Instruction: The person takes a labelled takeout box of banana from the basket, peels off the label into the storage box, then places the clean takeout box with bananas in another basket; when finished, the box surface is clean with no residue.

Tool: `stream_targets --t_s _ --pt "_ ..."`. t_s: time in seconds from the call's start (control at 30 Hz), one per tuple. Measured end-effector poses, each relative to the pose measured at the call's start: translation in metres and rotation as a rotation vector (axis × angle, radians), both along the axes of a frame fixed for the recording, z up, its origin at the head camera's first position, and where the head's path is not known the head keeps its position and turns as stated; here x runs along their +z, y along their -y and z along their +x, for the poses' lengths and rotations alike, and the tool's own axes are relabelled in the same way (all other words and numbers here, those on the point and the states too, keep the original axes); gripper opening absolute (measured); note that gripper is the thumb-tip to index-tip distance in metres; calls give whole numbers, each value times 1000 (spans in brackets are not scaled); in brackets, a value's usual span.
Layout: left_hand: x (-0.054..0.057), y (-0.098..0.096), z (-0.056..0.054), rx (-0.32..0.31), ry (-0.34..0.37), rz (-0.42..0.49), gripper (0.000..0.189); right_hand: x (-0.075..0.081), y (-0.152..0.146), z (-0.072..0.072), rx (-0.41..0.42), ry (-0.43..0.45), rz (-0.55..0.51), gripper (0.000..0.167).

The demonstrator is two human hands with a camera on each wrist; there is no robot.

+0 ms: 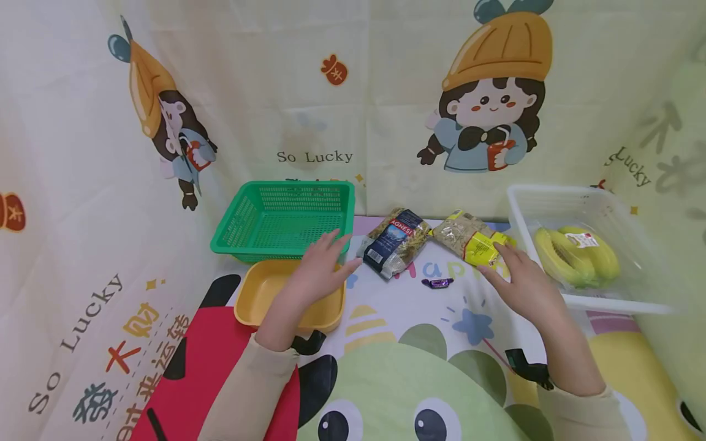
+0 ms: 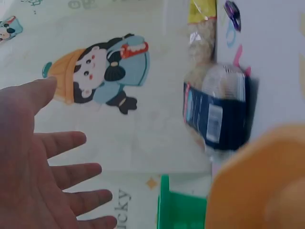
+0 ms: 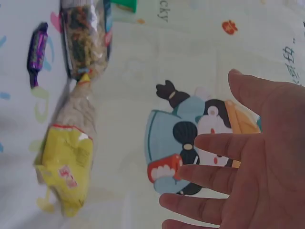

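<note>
My left hand [image 1: 318, 269] hovers over the yellow basin [image 1: 259, 294] and the green basket's front corner, fingers spread and holding nothing. My right hand [image 1: 521, 285] is in the air by the yellow-labelled bag [image 1: 469, 239], its fingers also apart with nothing in them. Between the hands lies an Agnesi pasta bag [image 1: 398, 240], dark blue label up, its end close to the yellow-labelled bag. In front of these bags is a small purple-wrapped candy [image 1: 437, 283]. In the right wrist view, both bags and the candy [image 3: 37, 55] lie left of the open palm.
A green plastic basket [image 1: 226, 236] stands at the back left, behind the basin. At the right, a white basket [image 1: 618, 303] contains packaged bananas [image 1: 579, 254]. Printed cloth covers the table [image 1: 397, 380] and hangs as walls behind and at both sides.
</note>
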State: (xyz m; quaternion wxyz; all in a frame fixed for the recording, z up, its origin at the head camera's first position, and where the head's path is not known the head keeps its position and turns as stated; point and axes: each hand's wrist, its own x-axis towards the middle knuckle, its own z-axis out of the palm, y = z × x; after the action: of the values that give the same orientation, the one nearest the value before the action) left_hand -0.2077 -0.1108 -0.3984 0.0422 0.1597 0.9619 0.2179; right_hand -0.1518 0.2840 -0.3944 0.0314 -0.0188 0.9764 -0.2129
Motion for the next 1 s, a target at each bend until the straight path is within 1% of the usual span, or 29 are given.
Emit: stream_targets --t_s 0.1,0.23,0.37,0.43,0.5,0.63,0.73,0.9,1.0 --pt "2 -16 -9 -55 22 103 74 3 -11 -1 0 -8 -31 84" --pt "5 -43 -23 -122 52 195 72 7 -30 -4 -23 5 -80 82" --pt "8 -74 -36 -173 80 246 65 9 -53 -7 -45 -3 -90 81" --pt "9 -89 -42 -176 98 262 61 10 -65 -8 -42 -7 -91 80" --pt "10 -105 -47 -180 113 274 58 10 -77 -9 -44 7 -85 80" --pt "12 -133 -52 -192 180 318 57 10 -102 -12 -51 45 -109 79" --pt "12 -154 -53 -210 257 382 57 11 -120 -15 -70 75 -97 79" --pt "8 -189 -54 -226 370 471 54 15 -152 -24 -108 150 -60 81" --pt "4 -209 -56 -232 406 517 51 17 -171 -29 -130 192 -57 84"
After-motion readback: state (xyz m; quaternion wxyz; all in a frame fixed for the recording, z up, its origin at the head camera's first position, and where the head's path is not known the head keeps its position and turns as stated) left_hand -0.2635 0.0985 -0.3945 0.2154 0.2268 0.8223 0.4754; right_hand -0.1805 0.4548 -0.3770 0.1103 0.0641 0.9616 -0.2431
